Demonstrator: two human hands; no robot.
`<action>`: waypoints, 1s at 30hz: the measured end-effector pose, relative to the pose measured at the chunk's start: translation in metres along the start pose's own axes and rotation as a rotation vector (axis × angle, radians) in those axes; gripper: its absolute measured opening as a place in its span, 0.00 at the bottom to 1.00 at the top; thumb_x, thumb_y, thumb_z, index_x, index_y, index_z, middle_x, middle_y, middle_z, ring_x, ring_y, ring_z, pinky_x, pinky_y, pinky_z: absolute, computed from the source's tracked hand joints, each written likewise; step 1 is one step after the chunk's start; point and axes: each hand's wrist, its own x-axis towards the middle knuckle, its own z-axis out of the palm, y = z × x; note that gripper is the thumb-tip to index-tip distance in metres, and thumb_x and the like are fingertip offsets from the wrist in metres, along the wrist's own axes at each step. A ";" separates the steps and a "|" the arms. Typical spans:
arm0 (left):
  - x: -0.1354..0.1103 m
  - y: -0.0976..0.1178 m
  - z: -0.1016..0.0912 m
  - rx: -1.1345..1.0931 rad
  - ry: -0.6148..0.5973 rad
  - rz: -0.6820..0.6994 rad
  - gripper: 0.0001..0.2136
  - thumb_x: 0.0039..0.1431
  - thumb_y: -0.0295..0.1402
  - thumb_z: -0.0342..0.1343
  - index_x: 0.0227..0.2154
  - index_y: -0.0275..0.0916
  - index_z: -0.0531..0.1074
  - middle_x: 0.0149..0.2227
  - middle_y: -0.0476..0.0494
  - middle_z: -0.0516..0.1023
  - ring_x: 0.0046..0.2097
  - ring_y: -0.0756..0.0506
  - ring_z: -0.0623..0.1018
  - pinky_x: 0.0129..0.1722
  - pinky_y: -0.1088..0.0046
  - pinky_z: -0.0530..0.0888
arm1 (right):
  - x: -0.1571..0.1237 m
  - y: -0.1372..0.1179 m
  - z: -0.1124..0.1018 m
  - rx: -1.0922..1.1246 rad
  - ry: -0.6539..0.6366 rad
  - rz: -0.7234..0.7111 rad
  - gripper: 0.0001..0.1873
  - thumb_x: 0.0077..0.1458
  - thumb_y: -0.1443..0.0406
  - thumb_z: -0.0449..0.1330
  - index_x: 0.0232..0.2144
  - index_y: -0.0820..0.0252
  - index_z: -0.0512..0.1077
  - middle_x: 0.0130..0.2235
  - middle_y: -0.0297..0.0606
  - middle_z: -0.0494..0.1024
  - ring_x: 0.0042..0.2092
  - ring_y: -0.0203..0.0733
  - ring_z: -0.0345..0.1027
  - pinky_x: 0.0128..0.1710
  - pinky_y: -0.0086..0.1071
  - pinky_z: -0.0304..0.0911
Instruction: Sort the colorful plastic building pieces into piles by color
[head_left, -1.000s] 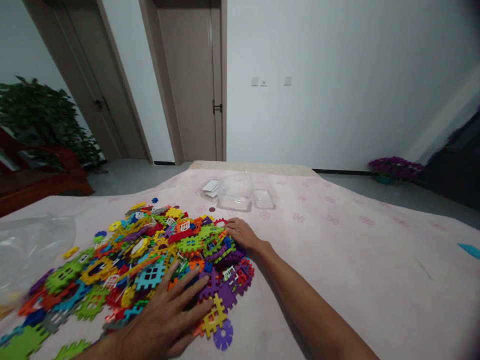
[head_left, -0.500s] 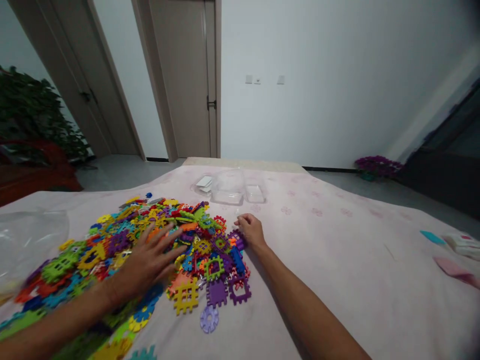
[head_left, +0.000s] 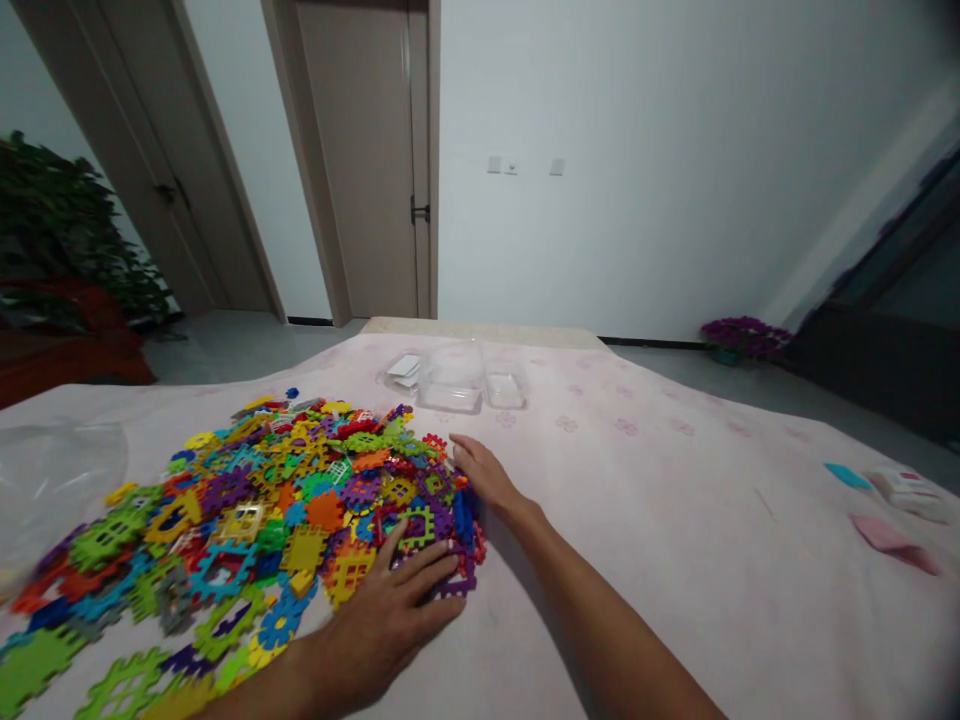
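Observation:
A wide heap of flat plastic building pieces (head_left: 247,500) in many colours lies on the pink cloth (head_left: 637,520) at the left. My left hand (head_left: 382,625) rests flat and open on the near right edge of the heap, fingers spread over purple and yellow pieces. My right hand (head_left: 484,472) lies open against the heap's right side, fingers pointing toward the pieces, forearm stretched across the cloth. Neither hand holds a piece.
Clear plastic containers (head_left: 457,375) stand at the far edge of the cloth. A crumpled clear bag (head_left: 52,480) lies at the left. Small pink and blue items (head_left: 892,500) sit at the right. Doors, a green plant and purple flowers are beyond.
My left hand has swept back from the middle of the heap to its near right edge. My right hand stays at the heap's right side. The pieces have shifted and spread.

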 end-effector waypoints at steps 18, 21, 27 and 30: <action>-0.097 -0.055 -0.070 -0.001 -0.044 0.138 0.26 0.61 0.47 0.55 0.62 0.55 0.67 0.67 0.48 0.66 0.69 0.41 0.61 0.71 0.57 0.44 | -0.082 -0.001 0.001 -0.280 -0.288 -0.185 0.69 0.32 0.42 0.75 0.71 0.54 0.50 0.73 0.52 0.46 0.72 0.66 0.38 0.69 0.60 0.36; -0.120 -0.026 -0.067 0.035 -0.080 0.165 0.29 0.59 0.45 0.58 0.64 0.56 0.65 0.68 0.47 0.65 0.69 0.41 0.61 0.71 0.57 0.48 | -0.079 -0.001 0.017 -0.368 -0.279 -0.194 0.69 0.32 0.45 0.76 0.71 0.56 0.50 0.72 0.55 0.48 0.72 0.66 0.39 0.69 0.60 0.37; -0.123 -0.083 -0.051 0.278 -0.005 -0.186 0.23 0.63 0.25 0.53 0.57 0.56 0.72 0.67 0.46 0.66 0.68 0.40 0.63 0.70 0.47 0.41 | -0.048 -0.030 0.064 -0.263 -0.062 -0.126 0.38 0.51 0.57 0.68 0.64 0.51 0.65 0.61 0.46 0.71 0.62 0.60 0.62 0.63 0.55 0.50; -0.134 -0.143 -0.061 0.222 0.156 -0.432 0.21 0.65 0.30 0.52 0.59 0.55 0.71 0.68 0.43 0.63 0.68 0.34 0.62 0.68 0.41 0.49 | -0.033 -0.035 0.060 -0.174 0.016 -0.123 0.26 0.55 0.59 0.64 0.57 0.50 0.72 0.56 0.43 0.76 0.57 0.56 0.67 0.60 0.51 0.57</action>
